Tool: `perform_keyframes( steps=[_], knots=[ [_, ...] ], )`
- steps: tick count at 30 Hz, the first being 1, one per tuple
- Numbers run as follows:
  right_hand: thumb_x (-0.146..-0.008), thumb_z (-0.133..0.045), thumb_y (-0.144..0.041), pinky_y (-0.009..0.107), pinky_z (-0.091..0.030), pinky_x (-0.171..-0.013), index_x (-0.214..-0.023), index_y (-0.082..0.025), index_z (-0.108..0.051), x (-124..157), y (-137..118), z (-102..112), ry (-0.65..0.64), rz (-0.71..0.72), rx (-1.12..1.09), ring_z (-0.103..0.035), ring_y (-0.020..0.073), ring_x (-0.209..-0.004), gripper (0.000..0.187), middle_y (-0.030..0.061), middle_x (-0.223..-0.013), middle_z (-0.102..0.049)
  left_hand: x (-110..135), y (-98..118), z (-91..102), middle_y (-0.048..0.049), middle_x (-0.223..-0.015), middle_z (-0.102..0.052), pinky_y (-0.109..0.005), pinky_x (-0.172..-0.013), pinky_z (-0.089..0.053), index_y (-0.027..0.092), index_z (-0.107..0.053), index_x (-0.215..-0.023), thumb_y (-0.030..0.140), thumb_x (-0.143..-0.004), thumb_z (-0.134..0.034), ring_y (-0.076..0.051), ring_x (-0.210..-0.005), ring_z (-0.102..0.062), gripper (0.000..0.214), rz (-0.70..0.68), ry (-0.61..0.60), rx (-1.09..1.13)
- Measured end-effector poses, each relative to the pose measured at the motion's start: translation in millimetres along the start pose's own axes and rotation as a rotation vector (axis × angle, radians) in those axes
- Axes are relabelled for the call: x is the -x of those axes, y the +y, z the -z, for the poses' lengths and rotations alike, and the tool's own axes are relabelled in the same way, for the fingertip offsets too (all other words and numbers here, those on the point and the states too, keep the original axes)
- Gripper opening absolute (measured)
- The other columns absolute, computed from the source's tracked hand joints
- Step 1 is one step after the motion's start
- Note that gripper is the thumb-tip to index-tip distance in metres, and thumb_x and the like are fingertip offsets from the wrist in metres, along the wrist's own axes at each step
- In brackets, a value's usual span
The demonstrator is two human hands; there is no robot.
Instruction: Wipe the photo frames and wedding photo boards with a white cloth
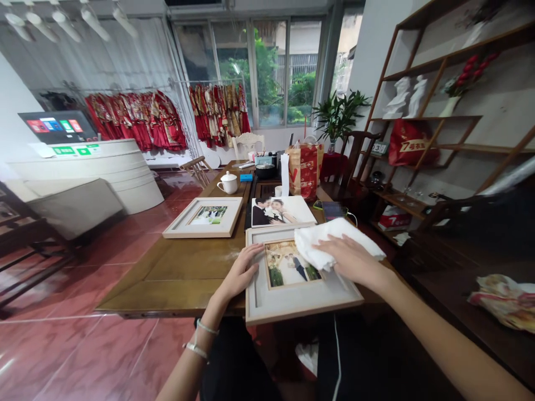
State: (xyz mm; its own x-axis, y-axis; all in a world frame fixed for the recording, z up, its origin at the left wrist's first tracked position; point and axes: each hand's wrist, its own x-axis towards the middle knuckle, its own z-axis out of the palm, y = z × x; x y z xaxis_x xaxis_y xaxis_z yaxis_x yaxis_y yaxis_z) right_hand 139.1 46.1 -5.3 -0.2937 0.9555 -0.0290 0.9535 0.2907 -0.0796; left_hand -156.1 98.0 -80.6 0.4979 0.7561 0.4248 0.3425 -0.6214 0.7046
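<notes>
A pale wooden picture frame (292, 298) with a wedding photo lies flat at the near edge of the brown table (184, 273). My left hand (242, 270) rests on the frame's left rim, fingers curled over the edge. My right hand (353, 259) lies flat, fingers stretched, pressing a white cloth (334, 236) onto the frame's glass at its upper right. A second framed photo (204, 216) lies further back on the left. A loose wedding print (282, 210) lies just behind the near frame.
Further back on the table stand a white teapot (228, 182), a red paper bag (305, 167) and a dark tea tray. A phone (334, 210) lies right of the print. Wooden shelves (438, 117) fill the right wall. Red garments (137, 120) hang at the back.
</notes>
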Motion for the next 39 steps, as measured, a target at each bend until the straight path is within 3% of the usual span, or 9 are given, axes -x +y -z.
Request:
perform_keyframes(
  steps=[4, 8, 16, 21, 24, 29, 33, 36, 39],
  knots=[
    [-0.063, -0.041, 0.001, 0.047, -0.021, -0.109, -0.134, -0.019, -0.044, -23, 25, -12, 0.146, -0.034, -0.014, -0.031, 0.0251, -0.133, 0.073, 0.0038, -0.138, -0.047, -5, 6, 2.9, -0.0093, -0.117, -0.063, -0.04, -0.102, -0.037, 0.017, -0.064, -0.108, 0.008, -0.078, -0.047, -0.023, -0.115, -0.053, 0.036, 0.011, 0.019, 0.024],
    [-0.059, -0.042, 0.003, 0.045, -0.022, -0.11, -0.135, -0.018, -0.043, -21, 15, -32, 0.218, 0.005, -0.029, -0.029, 0.0238, -0.134, 0.079, 0.0053, -0.14, -0.044, -8, 12, 2.2, -0.0084, -0.107, -0.068, -0.037, -0.09, -0.046, 0.016, -0.068, -0.095, 0.009, -0.075, -0.049, -0.023, -0.104, -0.06, 0.029, 0.135, 0.11, 0.026],
    [-0.048, -0.039, 0.006, 0.047, -0.017, -0.113, -0.134, -0.021, -0.044, 35, -29, -46, 0.175, 0.156, -0.074, -0.022, 0.0234, -0.137, 0.09, 0.0013, -0.142, -0.042, -2, 10, 3.2, -0.0064, -0.133, -0.051, -0.048, -0.111, -0.019, 0.02, -0.06, -0.116, 0.007, -0.069, -0.049, -0.026, -0.132, -0.033, 0.05, 0.029, -0.057, 0.067],
    [-0.049, -0.037, 0.005, 0.043, -0.023, -0.112, -0.135, -0.028, -0.042, 62, -28, -37, 0.098, 0.213, -0.137, -0.029, 0.0172, -0.134, 0.092, -0.0047, -0.14, -0.043, -1, 3, 1.7, -0.0053, -0.141, -0.042, -0.047, -0.113, -0.014, 0.021, -0.053, -0.124, 0.004, -0.069, -0.041, -0.023, -0.135, -0.025, 0.059, 0.047, -0.076, 0.053],
    [-0.05, -0.038, 0.005, 0.042, -0.023, -0.112, -0.134, -0.023, -0.045, 48, -13, -35, 0.16, 0.124, -0.098, -0.032, 0.0189, -0.133, 0.089, -0.001, -0.138, -0.047, -1, 1, 0.5, -0.0047, -0.142, -0.04, -0.047, -0.114, -0.012, 0.021, -0.052, -0.126, 0.004, -0.068, -0.041, -0.024, -0.137, -0.021, 0.062, 0.059, -0.08, 0.044],
    [-0.06, -0.042, 0.001, 0.044, -0.024, -0.11, -0.135, -0.017, -0.044, -13, 10, -29, 0.263, -0.072, -0.035, -0.031, 0.0248, -0.133, 0.077, 0.0057, -0.138, -0.046, -1, 0, 0.5, -0.0036, -0.143, -0.039, -0.048, -0.114, -0.011, 0.022, -0.05, -0.127, 0.004, -0.067, -0.041, -0.024, -0.138, -0.018, 0.064, 0.044, -0.082, 0.04],
    [-0.065, -0.047, -0.004, 0.049, -0.017, -0.111, -0.135, -0.019, -0.044, -44, -2, -31, 0.238, -0.067, -0.051, -0.025, 0.0286, -0.135, 0.072, 0.0069, -0.142, -0.041, 0, 5, 1.6, -0.0031, -0.144, -0.037, -0.047, -0.114, -0.012, 0.024, -0.046, -0.132, 0.006, -0.074, -0.041, -0.024, -0.138, -0.019, 0.061, 0.078, -0.082, 0.027],
    [-0.059, -0.046, -0.003, 0.049, -0.009, -0.112, -0.132, -0.021, -0.048, -34, -26, -34, 0.177, 0.06, -0.084, -0.021, 0.0272, -0.137, 0.075, 0.0034, -0.143, -0.04, 0, 6, 1.2, -0.005, -0.143, -0.039, -0.046, -0.114, -0.014, 0.023, -0.045, -0.132, 0.012, -0.081, -0.04, -0.024, -0.136, -0.023, 0.053, 0.084, -0.063, 0.023],
    [-0.054, -0.043, -0.001, 0.047, -0.011, -0.113, -0.131, -0.025, -0.049, 0, -44, -30, 0.056, 0.189, -0.204, -0.021, 0.0228, -0.137, 0.08, -0.001, -0.142, -0.041, 1, 3, -0.3, -0.0069, -0.141, -0.04, -0.046, -0.113, -0.016, 0.021, -0.045, -0.132, 0.014, -0.082, -0.041, -0.024, -0.135, -0.026, 0.051, 0.067, -0.046, 0.018]
  ],
)
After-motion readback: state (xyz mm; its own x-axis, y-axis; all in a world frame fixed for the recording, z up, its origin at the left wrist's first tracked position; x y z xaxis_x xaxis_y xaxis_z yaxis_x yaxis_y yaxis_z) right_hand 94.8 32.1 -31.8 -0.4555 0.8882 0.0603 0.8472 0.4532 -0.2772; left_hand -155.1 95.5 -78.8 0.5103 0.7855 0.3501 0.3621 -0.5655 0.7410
